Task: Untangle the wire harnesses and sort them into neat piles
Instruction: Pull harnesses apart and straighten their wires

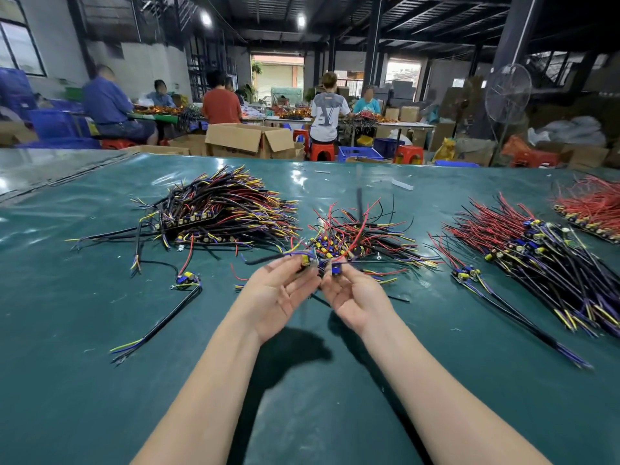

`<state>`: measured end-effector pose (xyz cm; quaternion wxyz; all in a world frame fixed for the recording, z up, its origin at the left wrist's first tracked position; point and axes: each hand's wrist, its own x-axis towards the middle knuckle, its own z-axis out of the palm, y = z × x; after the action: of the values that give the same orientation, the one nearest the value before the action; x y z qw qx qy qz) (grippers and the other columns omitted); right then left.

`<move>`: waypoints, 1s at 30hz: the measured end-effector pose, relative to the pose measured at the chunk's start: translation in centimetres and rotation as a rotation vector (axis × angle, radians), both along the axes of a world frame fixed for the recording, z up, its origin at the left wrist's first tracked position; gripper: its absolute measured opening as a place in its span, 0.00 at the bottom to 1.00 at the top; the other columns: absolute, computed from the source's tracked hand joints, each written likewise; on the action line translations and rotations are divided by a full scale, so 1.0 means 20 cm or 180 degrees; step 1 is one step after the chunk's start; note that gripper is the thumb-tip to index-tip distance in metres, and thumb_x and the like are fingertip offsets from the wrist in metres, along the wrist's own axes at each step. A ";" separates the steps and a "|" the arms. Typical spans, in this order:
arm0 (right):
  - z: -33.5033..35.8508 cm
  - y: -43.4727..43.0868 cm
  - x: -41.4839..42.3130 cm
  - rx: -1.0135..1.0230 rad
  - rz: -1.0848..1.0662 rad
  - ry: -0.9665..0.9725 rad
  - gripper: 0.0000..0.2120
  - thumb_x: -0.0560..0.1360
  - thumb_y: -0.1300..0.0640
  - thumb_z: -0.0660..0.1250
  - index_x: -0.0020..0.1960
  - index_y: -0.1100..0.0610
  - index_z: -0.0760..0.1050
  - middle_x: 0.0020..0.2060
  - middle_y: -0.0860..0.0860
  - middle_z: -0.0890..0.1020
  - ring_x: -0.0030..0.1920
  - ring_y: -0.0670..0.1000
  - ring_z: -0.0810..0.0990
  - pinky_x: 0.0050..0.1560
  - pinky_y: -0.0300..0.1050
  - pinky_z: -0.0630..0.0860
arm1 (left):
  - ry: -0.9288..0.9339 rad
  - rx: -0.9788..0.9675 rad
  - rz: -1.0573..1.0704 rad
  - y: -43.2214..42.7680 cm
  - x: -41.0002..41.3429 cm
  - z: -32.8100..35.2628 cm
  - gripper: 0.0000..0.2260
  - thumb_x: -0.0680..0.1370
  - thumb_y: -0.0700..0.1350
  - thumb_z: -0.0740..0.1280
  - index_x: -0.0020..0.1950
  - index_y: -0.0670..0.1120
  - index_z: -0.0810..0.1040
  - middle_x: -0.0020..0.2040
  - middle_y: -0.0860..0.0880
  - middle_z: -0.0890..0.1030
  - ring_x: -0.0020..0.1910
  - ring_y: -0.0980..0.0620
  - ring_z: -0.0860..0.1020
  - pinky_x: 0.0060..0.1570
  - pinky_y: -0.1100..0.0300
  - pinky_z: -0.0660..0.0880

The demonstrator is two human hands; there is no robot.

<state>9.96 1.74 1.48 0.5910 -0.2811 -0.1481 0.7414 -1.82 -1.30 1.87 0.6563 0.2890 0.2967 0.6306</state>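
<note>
A tangled heap of wire harnesses (359, 233), red, black, yellow and purple with small circuit boards, lies at the table's middle. My left hand (280, 290) pinches one harness by its board (306, 260) just in front of the heap. Beside it, my right hand (352, 293) pinches another harness at its blue-topped board (336, 269); its red wire rises into the heap. A sorted pile (221, 211) lies to the left, and a second sorted pile (523, 250) to the right. A third pile (590, 209), mostly red wires, sits far right.
A single harness (174, 297) lies loose on the green table cover (100, 380) at the left. Another loose one (469, 275) rests beside the right pile. Beyond the far edge are cardboard boxes (248, 139), stools, and several seated people at other tables.
</note>
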 end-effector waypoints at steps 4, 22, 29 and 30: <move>0.02 0.02 0.08 0.0033 -0.0514 -0.0030 0.10 0.77 0.63 0.62 0.37 0.59 0.70 0.19 0.50 0.77 0.19 0.45 0.75 0.20 0.33 0.72 | -0.0311 -0.0530 0.0779 0.03 -0.01 -0.01 0.09 0.80 0.43 0.60 0.49 0.39 0.74 0.31 0.46 0.82 0.31 0.54 0.81 0.27 0.65 0.77; -0.01 -0.02 -0.04 0.0467 -0.0963 -0.0696 0.12 0.74 0.70 0.65 0.36 0.60 0.66 0.29 0.52 0.73 0.24 0.42 0.75 0.32 0.34 0.79 | -0.3023 -0.0750 0.0537 -0.04 0.03 0.02 0.08 0.74 0.41 0.64 0.40 0.42 0.65 0.35 0.41 0.76 0.26 0.49 0.75 0.28 0.62 0.75; -0.04 -0.05 -0.09 0.1280 -0.0840 -0.1812 0.13 0.74 0.67 0.65 0.35 0.57 0.66 0.32 0.51 0.71 0.34 0.48 0.72 0.42 0.44 0.74 | 0.0878 -0.0632 0.0372 -0.01 0.15 -0.01 0.06 0.80 0.43 0.59 0.48 0.47 0.75 0.48 0.47 0.77 0.48 0.51 0.74 0.46 0.57 0.71; -0.05 -0.06 -0.09 0.1493 -0.0776 -0.2262 0.13 0.73 0.66 0.67 0.35 0.55 0.67 0.32 0.51 0.71 0.35 0.49 0.71 0.42 0.46 0.71 | 0.0904 -0.0475 0.0321 -0.01 0.14 -0.02 0.07 0.80 0.43 0.59 0.45 0.47 0.75 0.44 0.47 0.79 0.42 0.52 0.77 0.42 0.59 0.73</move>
<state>8.16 0.62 0.56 0.6343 -0.3923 -0.4721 0.4699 0.96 -1.53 1.53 0.5948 0.3105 0.4466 0.5918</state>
